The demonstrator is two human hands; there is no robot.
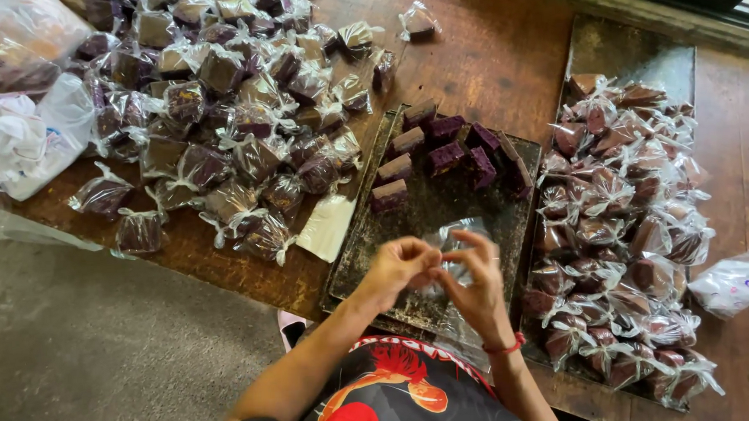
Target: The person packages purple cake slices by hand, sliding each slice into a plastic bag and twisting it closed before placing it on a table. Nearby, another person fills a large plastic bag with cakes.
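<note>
- Left hand (399, 265) and right hand (474, 282) meet over the dark tray (368, 245), fingertips pinched shut on a small clear plastic bag (456, 247), likely to work it open
- Unwrapped purple cake pieces (445, 156) sit just beyond, within reach
- Wrapped pieces (221, 116) piled left; more on the right tray (626, 221)

We find open room on the dark metal tray (368, 245) between our hands and the row of unwrapped purple cake squares (440, 150) at its far end. To the left, a heap of wrapped purple cakes (229, 98) blocks the wooden table (478, 57); to the right, wrapped brown cakes (622, 221) fill a second tray (633, 52). Far centre, the tabletop lies bare.
</note>
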